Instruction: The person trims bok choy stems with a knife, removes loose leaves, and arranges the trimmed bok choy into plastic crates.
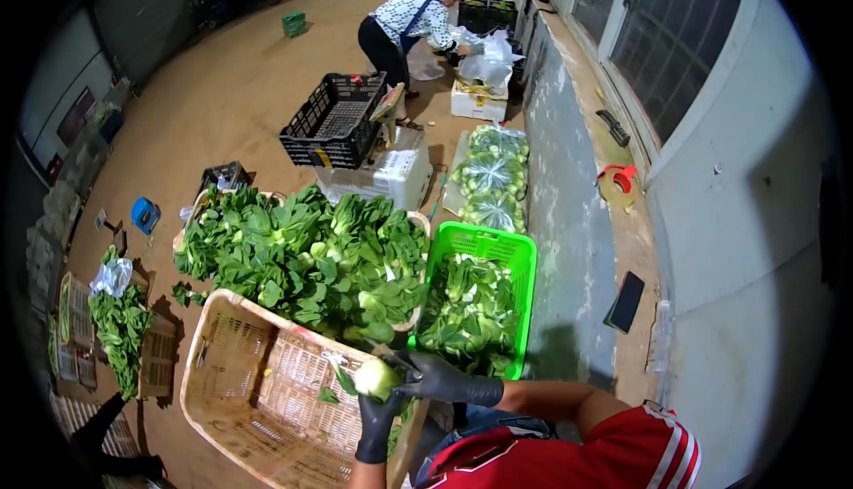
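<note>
Both of my hands wear black gloves and meet at one head of bok choy, above the near corner of a tan basket. My left hand is closed around it from below, its pale rounded base facing up. Against the base's right side, my right hand has its fingers bent and pressed in; its fingertips are partly hidden. A loose leaf hangs beside the base. The tan basket under my hands has a few leaf bits in it. Beyond lies a large heap of leafy bok choy.
A green crate of bok choy stands at right, with bagged greens behind. A black crate rests on a white box. Another person bends over boxes. A phone and tape lie on the ledge.
</note>
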The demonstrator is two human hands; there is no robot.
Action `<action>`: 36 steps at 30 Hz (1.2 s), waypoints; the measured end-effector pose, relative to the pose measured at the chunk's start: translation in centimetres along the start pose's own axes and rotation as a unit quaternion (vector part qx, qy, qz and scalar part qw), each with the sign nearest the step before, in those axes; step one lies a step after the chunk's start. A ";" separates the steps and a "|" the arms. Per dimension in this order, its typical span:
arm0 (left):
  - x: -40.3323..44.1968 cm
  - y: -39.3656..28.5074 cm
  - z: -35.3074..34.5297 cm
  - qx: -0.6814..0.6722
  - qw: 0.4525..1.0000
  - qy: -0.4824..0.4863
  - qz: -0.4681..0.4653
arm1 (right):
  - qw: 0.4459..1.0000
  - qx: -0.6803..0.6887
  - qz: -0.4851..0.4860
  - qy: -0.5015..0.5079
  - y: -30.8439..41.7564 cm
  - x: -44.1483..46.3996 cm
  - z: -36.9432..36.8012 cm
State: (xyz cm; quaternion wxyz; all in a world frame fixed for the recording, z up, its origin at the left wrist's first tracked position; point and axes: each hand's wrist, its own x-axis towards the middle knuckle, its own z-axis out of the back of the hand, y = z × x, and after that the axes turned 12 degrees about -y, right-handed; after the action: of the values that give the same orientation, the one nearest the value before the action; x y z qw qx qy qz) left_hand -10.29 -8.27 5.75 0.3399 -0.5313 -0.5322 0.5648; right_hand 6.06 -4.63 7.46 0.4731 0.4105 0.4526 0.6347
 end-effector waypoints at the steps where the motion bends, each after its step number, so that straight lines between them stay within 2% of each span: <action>1: 0.9 0.7 -1.4 0.012 1.000 0.018 -0.023 | 0.998 0.066 -0.005 -0.019 -0.8 0.0 1.2; 2: 1.6 1.2 -2.7 0.026 0.998 0.034 -0.042 | 0.992 0.119 -0.049 -0.005 -1.2 -0.8 3.2; 3: 2.0 0.9 -4.3 -0.057 0.995 0.068 -0.038 | 0.981 0.170 -0.094 0.006 -0.7 -1.4 5.3; 4: 2.6 1.3 -5.7 -0.088 0.993 0.078 0.001 | 0.978 0.185 -0.093 0.022 -0.1 -1.6 8.4; 5: 4.4 3.8 -4.9 0.082 0.988 0.097 -0.086 | 0.987 0.151 0.003 -0.046 -2.1 -2.0 10.4; 6: 4.3 2.7 -6.5 -0.013 0.993 0.114 -0.022 | 0.995 -0.013 -0.022 -0.100 -1.5 -2.1 12.5; 7: 3.0 -1.2 -9.2 0.070 0.988 0.133 -0.040 | 0.904 -0.346 0.224 -0.111 -4.3 -2.4 14.2; 8: 3.1 -1.2 -10.3 0.047 0.985 0.147 -0.071 | 0.915 -0.385 0.066 -0.105 -0.6 -2.7 15.6; 10: 2.4 -3.9 -12.7 0.112 0.968 0.174 -0.140 | 0.902 -0.380 0.172 -0.114 0.5 -2.8 16.6; 12: 2.2 -4.0 -13.5 0.197 0.946 0.184 -0.179 | 0.902 -0.382 0.171 -0.111 0.6 -3.3 16.6; 16: 1.8 -3.5 -14.8 0.247 0.932 0.202 -0.174 | 0.905 -0.382 0.148 -0.113 0.0 -3.6 16.7; 19: 1.8 -3.5 -15.2 0.261 0.912 0.234 -0.212 | 0.908 -0.357 0.153 -0.157 -2.2 -4.1 17.0; 20: 2.0 -3.0 -15.4 0.243 0.922 0.234 -0.188 | 0.910 -0.345 0.152 -0.171 -3.7 -4.3 16.9; 21: 2.3 -2.1 -15.4 0.225 0.932 0.234 -0.164 | 0.918 -0.358 0.077 -0.148 -6.4 -4.3 17.5; 22: 2.5 -1.2 -15.4 0.205 0.940 0.232 -0.141 | 0.914 -0.371 -0.060 -0.156 -9.9 -4.9 18.0; 23: 2.7 -0.7 -15.5 0.172 0.952 0.230 -0.104 | 0.899 -0.395 -0.085 -0.169 -11.0 -5.7 18.7; 24: 2.4 -1.4 -15.8 0.182 0.950 0.227 -0.110 | 0.884 -0.418 -0.109 -0.182 -10.8 -5.6 19.2; 26: 2.5 -0.9 -16.2 0.164 0.956 0.234 -0.074 | 0.938 -0.258 -0.088 -0.214 -10.0 -6.0 18.7; 27: 2.4 -0.4 -16.3 0.185 0.949 0.237 -0.095 | 0.954 -0.175 -0.078 -0.232 -9.1 -6.1 18.1; 28: 2.6 -0.1 -16.6 0.203 0.942 0.241 -0.119 | 0.977 -0.004 -0.054 -0.206 -7.9 -5.8 17.4; 29: 2.6 -0.1 -17.0 0.205 0.939 0.259 -0.096 | 0.982 -0.001 -0.055 -0.181 -6.1 -5.6 17.0; 30: 2.2 -0.9 -17.5 0.280 0.919 0.265 -0.083 | 0.986 0.001 -0.053 -0.157 -4.3 -5.1 17.1; 32: 2.6 -0.9 -17.3 0.260 0.915 0.296 -0.084 | 0.994 -0.024 -0.070 -0.086 -4.8 -4.4 17.9; 33: 3.2 0.0 -16.7 0.281 0.904 0.313 -0.082 | 0.996 -0.069 -0.038 -0.045 -5.9 -4.3 18.3; 34: 3.9 0.9 -16.1 0.302 0.892 0.326 -0.085 | 0.999 -0.018 -0.038 -0.020 -6.0 -4.2 18.5; 35: 4.2 1.0 -15.8 0.239 0.903 0.351 -0.069 | 0.999 0.002 -0.030 -0.029 -6.2 -4.2 18.4; 36: 4.3 0.9 -15.3 0.227 0.904 0.361 -0.015 | 0.999 0.023 -0.022 -0.037 -6.4 -4.3 18.3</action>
State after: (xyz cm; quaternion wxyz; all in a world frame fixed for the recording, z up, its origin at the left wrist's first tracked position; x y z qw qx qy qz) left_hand 3.72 -0.69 5.86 0.6284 -0.5996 -0.2382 0.4346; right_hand 25.79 -4.50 5.55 0.4939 0.4343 0.4581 0.5979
